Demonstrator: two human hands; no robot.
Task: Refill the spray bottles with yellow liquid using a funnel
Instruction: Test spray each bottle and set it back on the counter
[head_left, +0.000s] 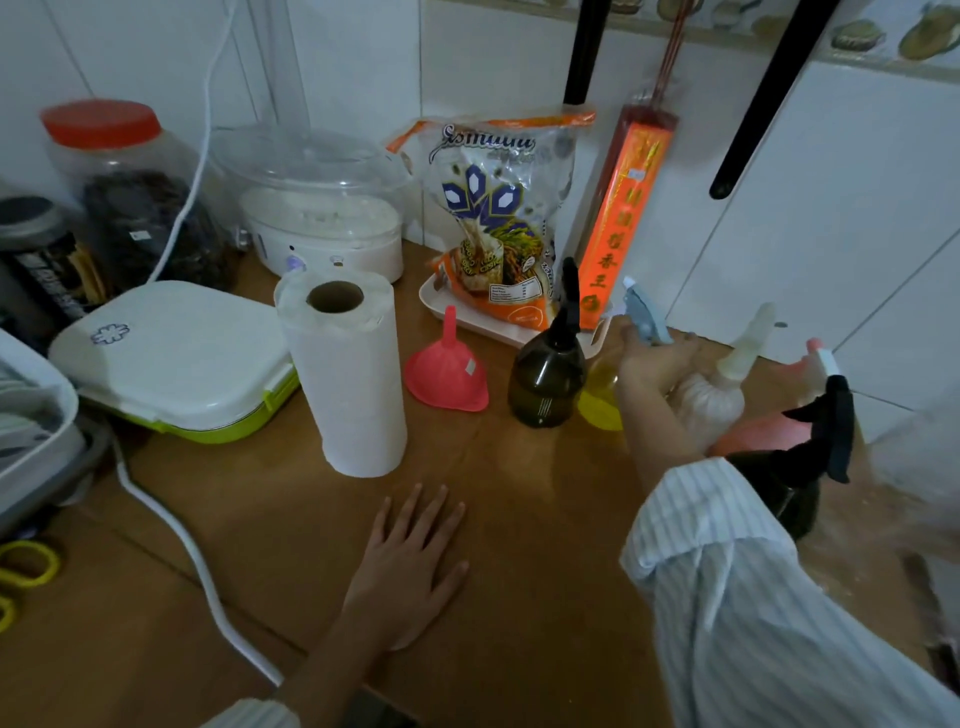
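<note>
On the wooden table (519, 519), the far left corner holds a clear jar (130, 208) with a red lid, filled partway with something dark. A white cable (171, 525) runs from the wall past the jar and down across the table's left side to the near edge. Beside the jar, against the back wall, is a white cooker (322, 208) with a clear domed lid. In front of these lies a closed white box (176, 353) with a green base, and just beside it stands an upright paper towel roll (345, 374).

The left hand (410, 566) lies flat on the table near the front edge, fingers straight and spread, holding nothing.

Beyond it the pink funnel (447, 374) sits upside down, spout up, between the roll and a dark brown spray bottle (545, 374) with a black head. Behind them a rice bag (504, 208) stands in a pale tray (483, 322) at the back edge, with a red-orange box (618, 223) leaning on the wall.

The right hand (654, 358) is curled around the neck of a yellow spray bottle (602, 395) with a blue-grey head, just right of the brown one; yellow liquid shows in its lower part. Further right stand a blurred clear bottle (717, 395), a pink bottle (753, 436) and a black-headed dark bottle (795, 493), crowded together near the right edge.
</note>
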